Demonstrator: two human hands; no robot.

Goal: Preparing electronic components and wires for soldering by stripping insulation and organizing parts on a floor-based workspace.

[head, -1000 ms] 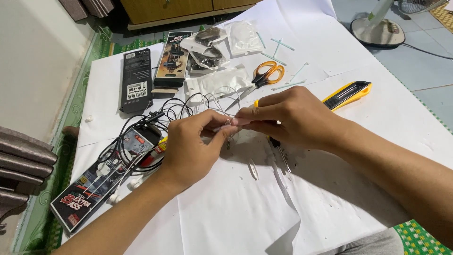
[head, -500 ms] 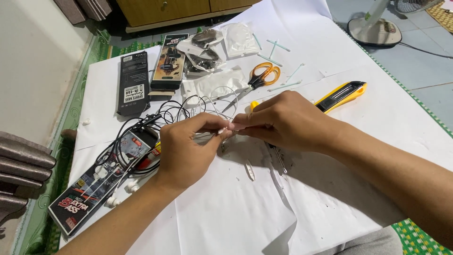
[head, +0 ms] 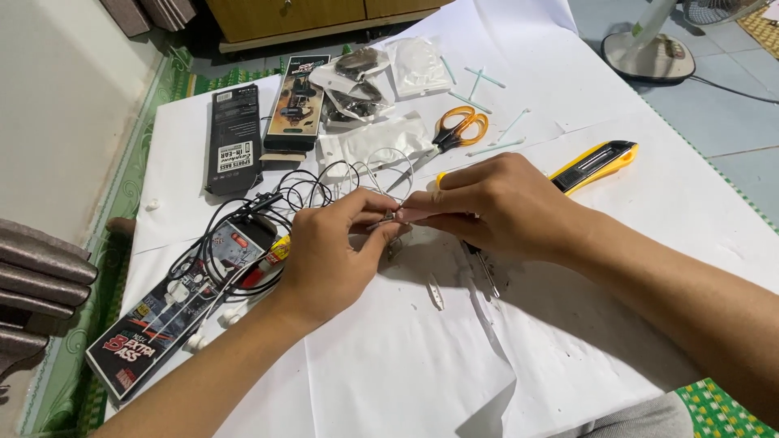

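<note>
I see bright, even indoor light from above; soft shadows under both hands on the white paper sheet (head: pixel 422 357); no glare; focus sharp at centre; slight wide-angle stretch at the edges; minimal motion blur.

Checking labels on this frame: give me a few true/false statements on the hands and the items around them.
1. Both hands, left hand and right hand, pinch one small pale part between their fingertips. True.
2. The orange-handled scissors are in the right hand. False: they lie on the white paper sheet, untouched.
3. The yellow and black utility knife lies beyond the right hand. True.
4. The tangled thin black cables lie right of the right hand. False: they lie beside the left hand.
</note>
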